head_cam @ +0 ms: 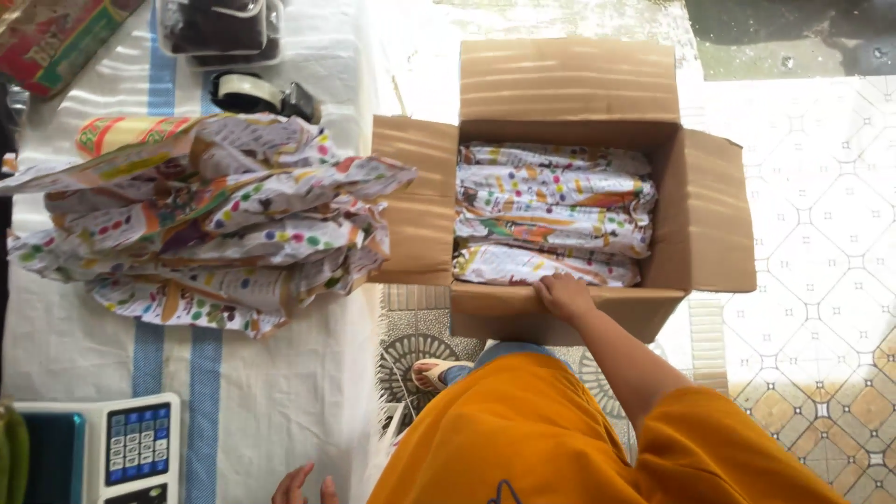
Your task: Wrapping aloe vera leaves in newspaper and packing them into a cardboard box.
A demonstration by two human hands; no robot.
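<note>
An open cardboard box stands on the tiled floor and holds a row of flat packages wrapped in colourful patterned paper. My right hand rests on the near edge of the box, fingers touching the nearest wrapped package; it grips nothing that I can see. My left hand lies at the bottom edge of the view on the white sheet, fingers apart, holding nothing. A stack of the same wrapped packages sits on the white sheet to the left of the box.
A tape dispenser and a clear container of dark items lie beyond the stack. A rolled paper tube sits at its far left. A weighing scale with keypad is at bottom left. My sandalled foot is below the box.
</note>
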